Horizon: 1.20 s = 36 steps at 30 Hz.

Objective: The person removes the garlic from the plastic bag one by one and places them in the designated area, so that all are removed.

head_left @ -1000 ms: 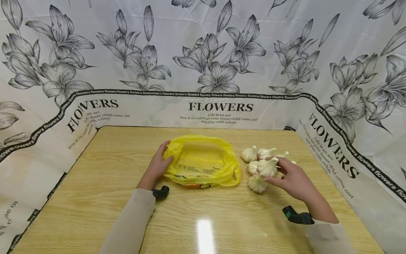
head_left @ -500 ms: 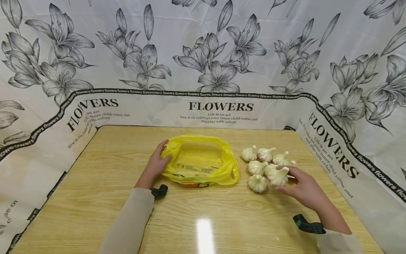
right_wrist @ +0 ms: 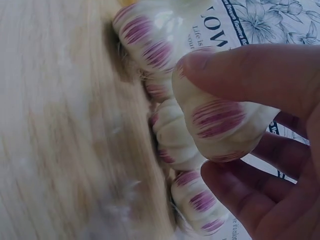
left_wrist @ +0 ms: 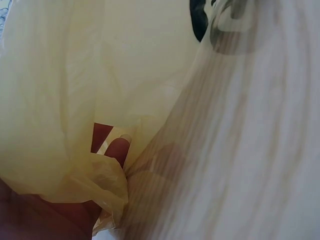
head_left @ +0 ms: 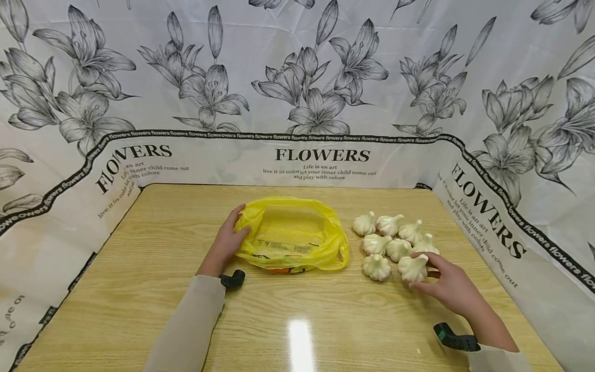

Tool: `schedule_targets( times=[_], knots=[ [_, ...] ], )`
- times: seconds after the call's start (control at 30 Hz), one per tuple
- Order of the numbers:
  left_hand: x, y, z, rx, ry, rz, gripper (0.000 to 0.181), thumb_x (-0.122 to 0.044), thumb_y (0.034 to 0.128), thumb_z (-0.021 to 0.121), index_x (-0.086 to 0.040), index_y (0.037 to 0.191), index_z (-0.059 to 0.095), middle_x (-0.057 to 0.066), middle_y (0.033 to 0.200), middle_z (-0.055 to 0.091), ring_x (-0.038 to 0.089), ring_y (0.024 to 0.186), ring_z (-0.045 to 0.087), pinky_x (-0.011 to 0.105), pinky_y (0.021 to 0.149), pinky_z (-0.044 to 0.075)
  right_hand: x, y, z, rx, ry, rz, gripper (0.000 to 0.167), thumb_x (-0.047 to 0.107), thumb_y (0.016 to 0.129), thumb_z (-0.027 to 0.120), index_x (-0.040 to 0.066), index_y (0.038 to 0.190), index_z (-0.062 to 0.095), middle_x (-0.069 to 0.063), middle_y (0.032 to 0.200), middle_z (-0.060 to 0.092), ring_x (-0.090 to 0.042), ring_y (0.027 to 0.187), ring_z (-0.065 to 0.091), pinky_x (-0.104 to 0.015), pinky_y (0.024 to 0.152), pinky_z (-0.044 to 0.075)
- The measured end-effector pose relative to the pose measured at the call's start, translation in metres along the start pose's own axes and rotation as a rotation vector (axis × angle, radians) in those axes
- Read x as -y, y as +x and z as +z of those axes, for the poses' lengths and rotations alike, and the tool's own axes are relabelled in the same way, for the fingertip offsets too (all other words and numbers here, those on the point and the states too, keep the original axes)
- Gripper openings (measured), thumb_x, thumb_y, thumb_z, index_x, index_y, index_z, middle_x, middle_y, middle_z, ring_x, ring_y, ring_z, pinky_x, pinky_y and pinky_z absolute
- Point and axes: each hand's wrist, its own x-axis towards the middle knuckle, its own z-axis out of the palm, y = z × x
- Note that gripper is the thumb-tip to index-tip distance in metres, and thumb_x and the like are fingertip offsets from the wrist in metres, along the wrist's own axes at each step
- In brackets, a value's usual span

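At the middle of the table a yellow plastic bag point(head_left: 339, 240) lies with its mouth wide. My left hand point(head_left: 225, 242) grips the bag's left rim; in the left wrist view the thin plastic point(left_wrist: 55, 95) bunches around the thumb point(left_wrist: 118, 149) and covers part of the hand. Off to the right, my right hand point(head_left: 453, 287) pinches a garlic bulb point(head_left: 412, 267) between thumb and fingers. The right wrist view shows this bulb point(right_wrist: 220, 117) with purple streaks, close to other garlic bulbs point(right_wrist: 175, 132). Several more bulbs point(head_left: 376, 267) sit in a cluster between bag and right hand.
A light wooden table point(head_left: 139, 289) carries everything. Patterned white cloth point(head_left: 321, 170) with flower prints walls in its back and sides. A bright light reflection point(head_left: 301, 341) shows near the front. Dark wrist devices sit on the left wrist point(head_left: 232, 279) and right wrist point(head_left: 455, 338).
My right hand has moved right and toward the front with the garlic bulb, away from over the cluster, uncovering bulbs behind it. The left hand stays on the bag, which has shifted slightly left.
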Motion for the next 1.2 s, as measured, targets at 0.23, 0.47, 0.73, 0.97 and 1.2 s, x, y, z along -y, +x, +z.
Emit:
schedule_targets(
  times=[0.23, 0.47, 0.73, 0.97, 1.2],
  knots=[
    [0.001, 0.000, 0.000, 0.005, -0.006, -0.002, 0.064, -0.024, 0.0976, 0.053, -0.030, 0.154, 0.024, 0.014, 0.158, 0.029, 0.033, 0.145, 0.028, 0.056, 0.114, 0.028, -0.010, 0.002, 0.008, 0.002, -0.035, -0.011, 0.064, 0.034, 0.077, 0.079, 0.010, 0.130, 0.053, -0.026, 0.131, 0.056, -0.044, 0.111, 0.060, -0.050, 0.089, 0.052],
    [0.002, 0.001, 0.001, 0.008, -0.018, -0.012, 0.064, -0.025, 0.0973, 0.053, -0.031, 0.154, 0.024, 0.014, 0.157, 0.029, 0.034, 0.144, 0.030, 0.056, 0.113, 0.030, -0.012, 0.005, 0.015, -0.001, -0.069, -0.019, 0.070, 0.029, 0.075, 0.081, 0.001, 0.133, 0.052, -0.029, 0.130, 0.055, -0.045, 0.110, 0.060, -0.053, 0.089, 0.051],
    [0.001, 0.001, 0.001, 0.004, -0.023, -0.010, 0.064, -0.024, 0.0972, 0.053, -0.030, 0.154, 0.024, 0.013, 0.157, 0.029, 0.033, 0.145, 0.029, 0.056, 0.113, 0.030, -0.012, 0.007, 0.019, 0.008, -0.069, -0.035, 0.075, 0.025, 0.075, 0.082, -0.005, 0.135, 0.049, -0.031, 0.132, 0.052, -0.048, 0.112, 0.057, -0.052, 0.088, 0.052],
    [-0.001, 0.000, 0.001, 0.001, -0.015, -0.011, 0.064, -0.024, 0.0970, 0.053, -0.030, 0.154, 0.024, 0.014, 0.158, 0.029, 0.033, 0.145, 0.029, 0.056, 0.113, 0.030, -0.014, 0.006, 0.019, -0.010, -0.090, -0.046, 0.073, 0.027, 0.076, 0.081, -0.003, 0.135, 0.050, -0.029, 0.133, 0.053, -0.047, 0.113, 0.058, -0.055, 0.091, 0.049],
    [-0.004, -0.002, 0.000, 0.005, -0.016, -0.017, 0.065, -0.024, 0.0968, 0.053, -0.029, 0.154, 0.023, 0.015, 0.157, 0.031, 0.034, 0.144, 0.031, 0.056, 0.113, 0.031, -0.014, 0.004, 0.019, -0.016, -0.084, -0.044, 0.076, 0.030, 0.075, 0.081, -0.004, 0.136, 0.049, -0.030, 0.134, 0.051, -0.048, 0.113, 0.058, -0.055, 0.093, 0.048]
  ],
)
